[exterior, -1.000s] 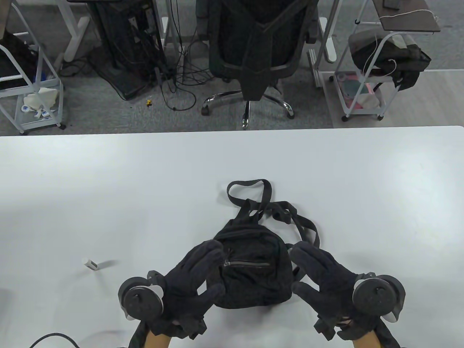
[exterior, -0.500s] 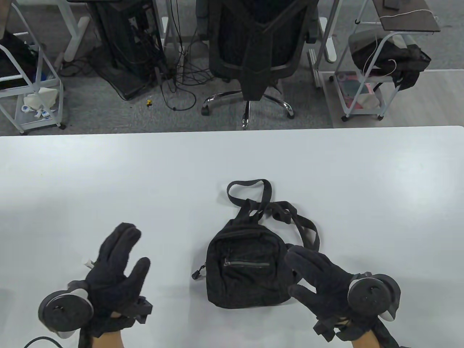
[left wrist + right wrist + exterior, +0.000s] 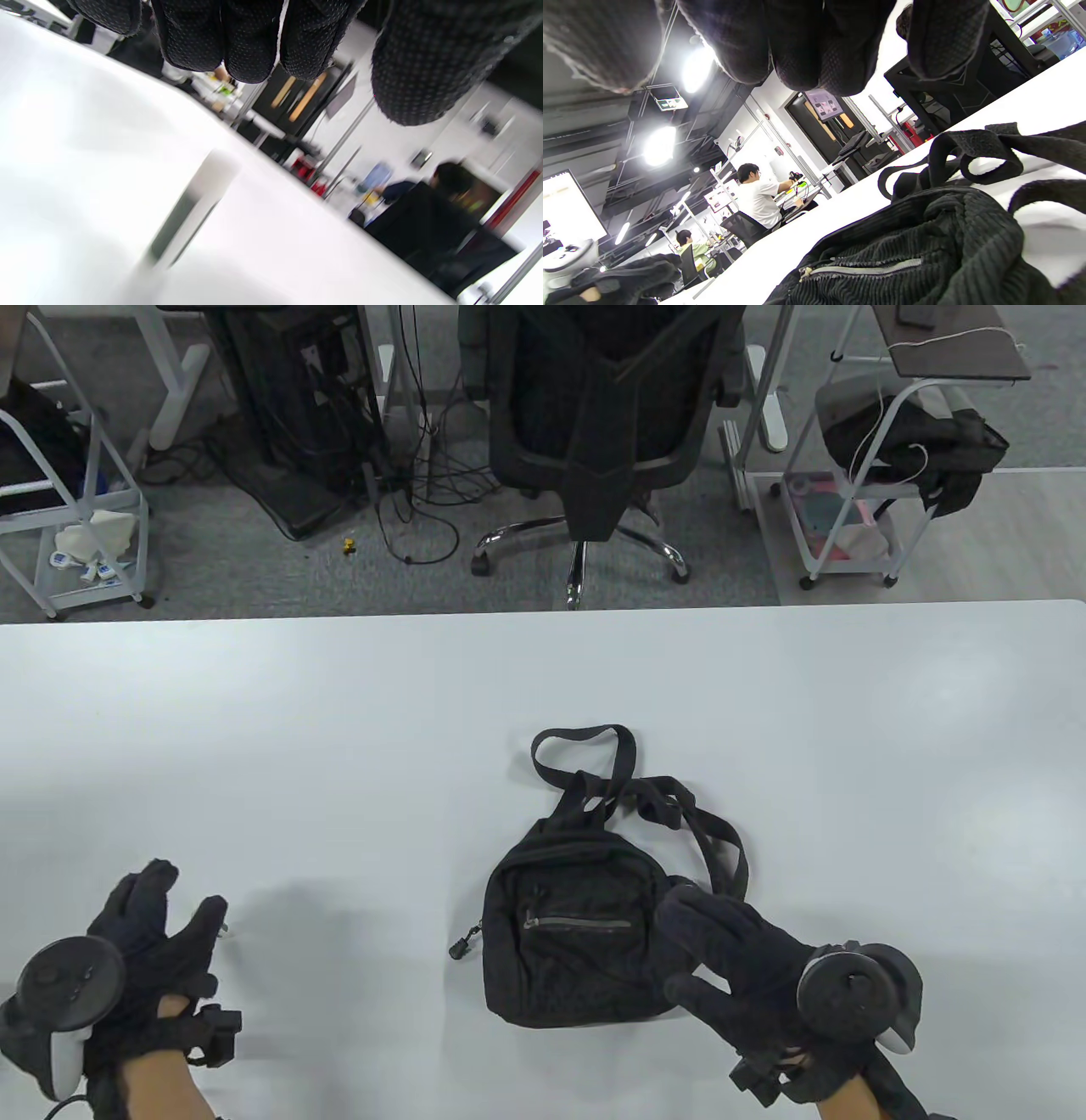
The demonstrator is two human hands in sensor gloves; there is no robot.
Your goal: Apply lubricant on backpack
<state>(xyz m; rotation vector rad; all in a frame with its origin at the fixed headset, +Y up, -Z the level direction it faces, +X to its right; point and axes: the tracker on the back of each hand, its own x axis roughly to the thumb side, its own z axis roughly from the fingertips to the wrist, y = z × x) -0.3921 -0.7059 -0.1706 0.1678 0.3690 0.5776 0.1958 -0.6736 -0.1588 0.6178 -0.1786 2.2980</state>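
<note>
Since the task needs lubricant on a zipper, the white table carries the black backpack flat, front pocket up, its zipper shut so contents can't be told, straps trailing off its far side. Right hand sits at the backpack's right edge, fingers spread wide, probably steadying it; contact unclear. Left hand, well left of the backpack, is spread wide over the small white lubricant tube lying on the table, holding nothing, likely reaching to pick it up.
</note>
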